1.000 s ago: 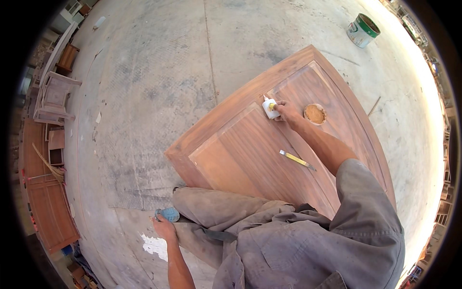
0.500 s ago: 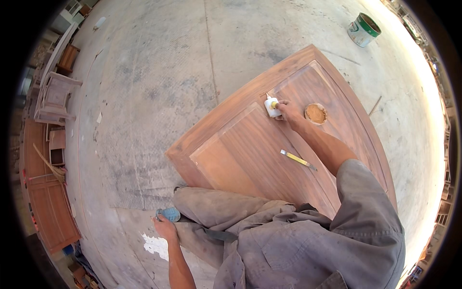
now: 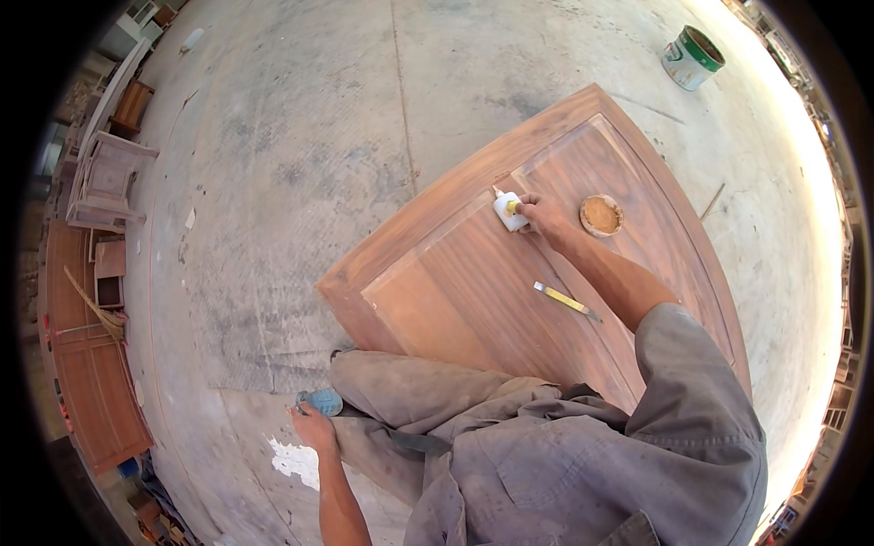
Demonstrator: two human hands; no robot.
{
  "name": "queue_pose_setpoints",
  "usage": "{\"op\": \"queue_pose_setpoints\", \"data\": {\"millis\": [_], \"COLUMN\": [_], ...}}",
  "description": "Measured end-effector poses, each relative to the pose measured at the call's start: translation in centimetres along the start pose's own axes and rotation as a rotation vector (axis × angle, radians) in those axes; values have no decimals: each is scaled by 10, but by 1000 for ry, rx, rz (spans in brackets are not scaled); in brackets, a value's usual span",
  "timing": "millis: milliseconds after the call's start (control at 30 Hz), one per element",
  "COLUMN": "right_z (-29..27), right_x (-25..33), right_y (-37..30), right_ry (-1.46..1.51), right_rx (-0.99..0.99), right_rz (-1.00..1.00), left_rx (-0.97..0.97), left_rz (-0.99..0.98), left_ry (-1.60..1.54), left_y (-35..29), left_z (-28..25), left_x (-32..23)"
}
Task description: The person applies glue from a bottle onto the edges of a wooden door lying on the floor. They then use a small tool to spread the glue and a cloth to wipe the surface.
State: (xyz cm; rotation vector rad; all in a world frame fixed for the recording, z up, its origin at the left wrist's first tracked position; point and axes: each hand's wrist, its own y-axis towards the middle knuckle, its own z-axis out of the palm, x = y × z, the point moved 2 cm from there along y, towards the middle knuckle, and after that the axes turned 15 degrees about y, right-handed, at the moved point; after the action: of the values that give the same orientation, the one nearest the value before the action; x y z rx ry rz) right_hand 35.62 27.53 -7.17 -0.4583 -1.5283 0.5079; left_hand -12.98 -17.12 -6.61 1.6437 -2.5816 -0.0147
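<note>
My right hand (image 3: 541, 218) is closed around a small white squeeze bottle (image 3: 507, 214) with a yellow patch. Its narrow nozzle points toward the far left, at the seam between the rail and a panel of a brown wooden door (image 3: 455, 282). Right of this hand, a round tub of tan paste (image 3: 602, 216) sits on the door. Closer to me lies a yellow utility knife (image 3: 566, 301). My left hand (image 3: 312, 428) is low on the left beside my blue shoe (image 3: 320, 401), fingers curled; a small dark thing seems to be in them, too small to name.
The door lies on a grey concrete floor (image 3: 300, 182). A white bucket with a green rim (image 3: 692, 59) stands at the far right. Along the left are a wooden chair (image 3: 109, 177), wooden panels (image 3: 96, 391) and a straw broom (image 3: 105, 314). A thin stick (image 3: 713, 200) lies right of the door.
My right hand has moved the bottle slightly left and nearer along the rail's seam. My left hand stays beside the shoe. The view has shifted a little.
</note>
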Motion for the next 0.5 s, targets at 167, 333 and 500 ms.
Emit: {"op": "queue_pose_setpoints", "data": {"millis": [167,333,500], "right_z": [0,-5,-9], "right_x": [-6,-9,-11], "right_y": [4,8,9], "right_ry": [-2,-3,20], "right_rx": [22,4,13], "right_rz": [-11,-10,19], "left_rx": [3,17,37], "left_rz": [17,4,-14], "left_ry": [-4,-1,-2], "left_y": [1,-2,-3], "left_z": [11,3,-2], "left_x": [7,-2,-4]}}
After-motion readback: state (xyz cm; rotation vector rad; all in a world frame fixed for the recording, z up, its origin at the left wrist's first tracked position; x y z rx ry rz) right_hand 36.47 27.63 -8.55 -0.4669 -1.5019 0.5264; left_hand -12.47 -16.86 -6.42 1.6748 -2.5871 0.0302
